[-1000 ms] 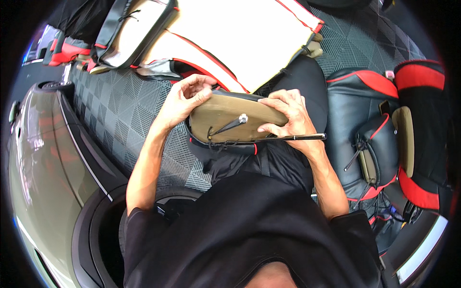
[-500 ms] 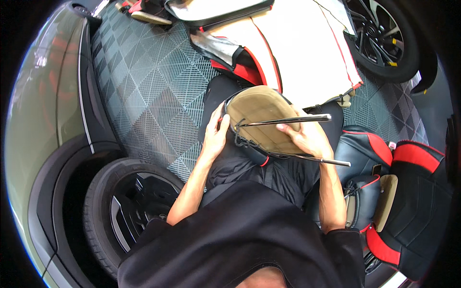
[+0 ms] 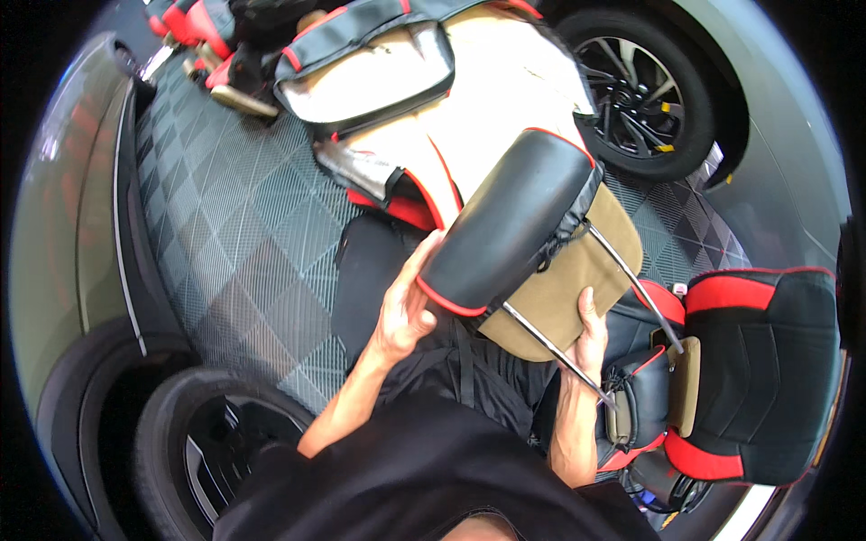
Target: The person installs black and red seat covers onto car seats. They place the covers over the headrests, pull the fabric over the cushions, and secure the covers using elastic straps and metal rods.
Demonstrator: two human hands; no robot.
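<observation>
A car headrest (image 3: 519,221) lies tilted above my lap, its black padded cover edged with red piping. From its underside hangs a tan flap-like panel (image 3: 577,288), with dark cord gathered along the seam. Two metal posts (image 3: 557,350) stick out toward the lower right. My right hand (image 3: 588,338) grips the tan part, thumb on top and the other fingers hidden behind. Against the cover's near left end rests my left hand (image 3: 401,311), fingers stretched along the edge and thumb apart.
Pale seat covers with red trim (image 3: 487,90) are spread in front of my knees. Black-and-red seat pieces (image 3: 762,361) and another headrest (image 3: 639,392) lie at right. Car wheels stand at lower left (image 3: 216,451) and upper right (image 3: 631,99). Grey tiled floor (image 3: 244,234) shows at left.
The headrest has turned so its black padded side shows at upper left, and its posts now point down and right. My right hand has moved lower; the view has shifted.
</observation>
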